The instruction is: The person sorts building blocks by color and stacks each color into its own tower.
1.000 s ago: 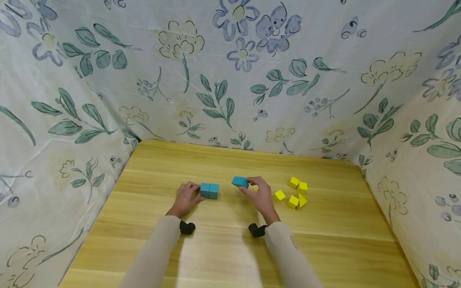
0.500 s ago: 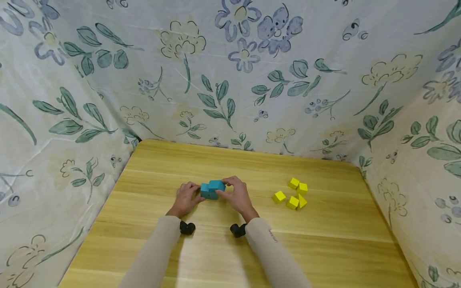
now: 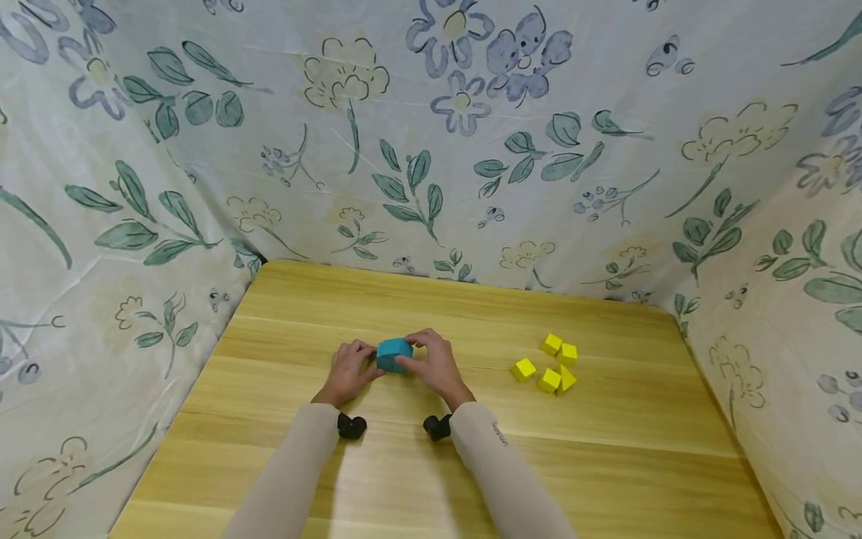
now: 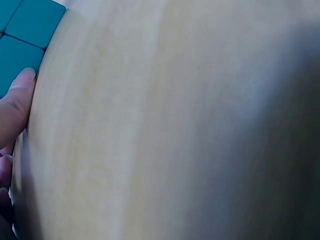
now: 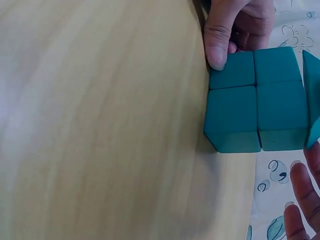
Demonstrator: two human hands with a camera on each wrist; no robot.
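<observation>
Blue cubes stand pressed together in a two-by-two stack on the wooden table. My left hand grips the stack from its left side, the thumb on the front face of a lower cube. A blue wedge-shaped block is held by my right hand between thumb and fingers, close over the top of the stack. In the right wrist view this wedge shows at the right edge, with a narrow gap between it and the cubes. The right thumb is out of that view.
To the right on the table lie several yellow cubes and a yellow triangular block. Floral cloth hangs behind the table and on both sides. A black wrist camera juts from the left cuff.
My right hand has carried the blue wedge-shaped block leftward from beside the stack to over it. My left hand has stayed at the stack. The yellow blocks lie as before.
</observation>
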